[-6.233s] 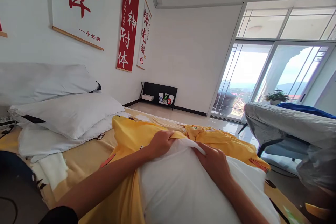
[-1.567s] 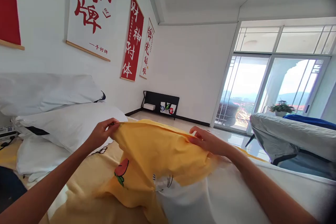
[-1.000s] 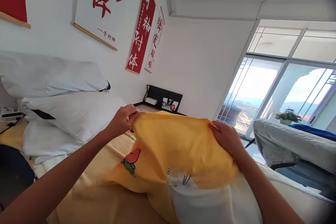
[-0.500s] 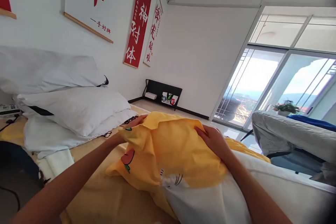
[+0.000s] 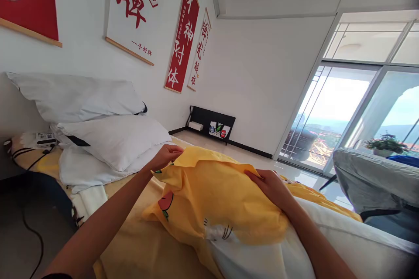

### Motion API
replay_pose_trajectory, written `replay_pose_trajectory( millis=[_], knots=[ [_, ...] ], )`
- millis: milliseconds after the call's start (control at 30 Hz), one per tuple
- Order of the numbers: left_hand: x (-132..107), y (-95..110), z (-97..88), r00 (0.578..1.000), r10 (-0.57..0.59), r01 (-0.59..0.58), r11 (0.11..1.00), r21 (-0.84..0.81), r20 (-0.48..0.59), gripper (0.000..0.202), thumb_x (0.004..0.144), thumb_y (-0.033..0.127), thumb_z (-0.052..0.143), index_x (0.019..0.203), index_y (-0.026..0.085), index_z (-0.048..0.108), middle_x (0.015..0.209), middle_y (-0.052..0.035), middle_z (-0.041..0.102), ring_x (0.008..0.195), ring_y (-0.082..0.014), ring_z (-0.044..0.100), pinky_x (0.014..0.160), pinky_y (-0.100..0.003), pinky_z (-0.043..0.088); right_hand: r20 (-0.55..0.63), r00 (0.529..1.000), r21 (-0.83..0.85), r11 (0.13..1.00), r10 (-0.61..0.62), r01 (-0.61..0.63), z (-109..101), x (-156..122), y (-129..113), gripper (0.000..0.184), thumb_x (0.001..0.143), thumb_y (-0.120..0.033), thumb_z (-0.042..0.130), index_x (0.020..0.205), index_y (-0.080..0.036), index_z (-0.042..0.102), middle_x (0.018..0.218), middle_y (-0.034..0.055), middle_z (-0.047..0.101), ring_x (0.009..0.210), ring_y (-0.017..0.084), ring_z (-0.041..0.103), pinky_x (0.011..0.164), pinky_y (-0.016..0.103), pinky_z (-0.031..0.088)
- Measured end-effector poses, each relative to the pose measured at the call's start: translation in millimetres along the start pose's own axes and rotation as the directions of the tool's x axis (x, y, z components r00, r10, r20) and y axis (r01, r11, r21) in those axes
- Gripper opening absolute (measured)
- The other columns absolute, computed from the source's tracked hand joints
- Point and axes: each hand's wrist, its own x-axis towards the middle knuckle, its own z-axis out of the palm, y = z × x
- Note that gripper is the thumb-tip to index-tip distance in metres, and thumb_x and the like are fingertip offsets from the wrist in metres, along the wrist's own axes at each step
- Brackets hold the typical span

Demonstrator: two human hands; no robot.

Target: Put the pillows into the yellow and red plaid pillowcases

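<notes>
A yellow pillowcase (image 5: 212, 192) with a red fruit print covers the far end of a white pillow (image 5: 262, 253) lying on the bed in front of me. My left hand (image 5: 165, 157) pinches the case's far left corner, fingers closed on the cloth. My right hand (image 5: 271, 187) grips the case's upper edge on the right, fingers curled into the fabric. The pillow's near end sticks out bare and white below the case.
The bed (image 5: 131, 244) has a yellow sheet. White pillows (image 5: 111, 137) are stacked at the left by the wall, with a small device and cables (image 5: 42, 139) beside them. A grey covered chair (image 5: 369, 183) stands right, before the glass doors (image 5: 330, 117).
Since a second ago both hands have lowered the yellow case onto the pillow and drawn it further over the end; six seconds ago the hands were pressing the bare white pillow.
</notes>
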Motion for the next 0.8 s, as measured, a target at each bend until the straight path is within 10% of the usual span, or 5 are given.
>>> replay_pose_trajectory(
  millis=[433, 600, 733, 800],
  knots=[
    [16, 26, 24.6, 1.0, 0.002, 0.008, 0.897, -0.441, 0.023, 0.036, 0.066, 0.044, 0.081, 0.081, 0.016, 0.063, 0.085, -0.0046, 0.071, 0.075, -0.0166, 0.065, 0.071, -0.028, 0.05, -0.034, 0.991, 0.016, 0.992, -0.127, 0.128, -46, -39, -28, 0.057, 0.087, -0.067, 0.038, 0.056, -0.021, 0.053, 0.054, 0.0015, 0.054, 0.055, 0.016, 0.047, 0.053, 0.027, 0.039],
    [13, 40, 49.5, 0.957, 0.009, 0.092, 0.939, -0.332, 0.289, 0.039, 0.069, 0.046, 0.079, 0.082, 0.017, 0.057, 0.065, 0.0025, 0.06, 0.052, -0.0082, 0.052, 0.05, -0.019, 0.036, -0.26, 0.964, -0.114, 0.993, -0.054, 0.025, -68, -36, -8, 0.057, 0.085, -0.069, 0.034, 0.057, -0.024, 0.052, 0.05, 0.0018, 0.054, 0.049, 0.017, 0.048, 0.052, 0.03, 0.038],
    [17, 49, 57.5, 0.976, 0.068, -0.005, 0.957, -0.29, 0.208, 0.043, 0.072, 0.054, 0.072, 0.085, 0.019, 0.051, 0.064, 0.0039, 0.056, 0.049, -0.0075, 0.047, 0.047, -0.018, 0.034, -0.446, 0.895, -0.191, 0.974, 0.022, -0.119, -81, -24, 18, 0.051, 0.085, -0.066, 0.033, 0.069, -0.026, 0.06, 0.054, 0.0038, 0.06, 0.051, 0.021, 0.051, 0.053, 0.033, 0.036],
    [24, 47, 64.1, 0.971, 0.048, -0.014, 0.989, -0.146, 0.235, 0.042, 0.069, 0.055, 0.072, 0.082, 0.019, 0.054, 0.064, 0.0021, 0.057, 0.051, -0.0099, 0.049, 0.047, -0.021, 0.036, -0.35, 0.937, -0.211, 0.973, 0.013, -0.093, -75, -19, 23, 0.049, 0.089, -0.06, 0.033, 0.063, -0.025, 0.056, 0.055, 0.0041, 0.061, 0.053, 0.02, 0.052, 0.056, 0.033, 0.037]
  ],
)
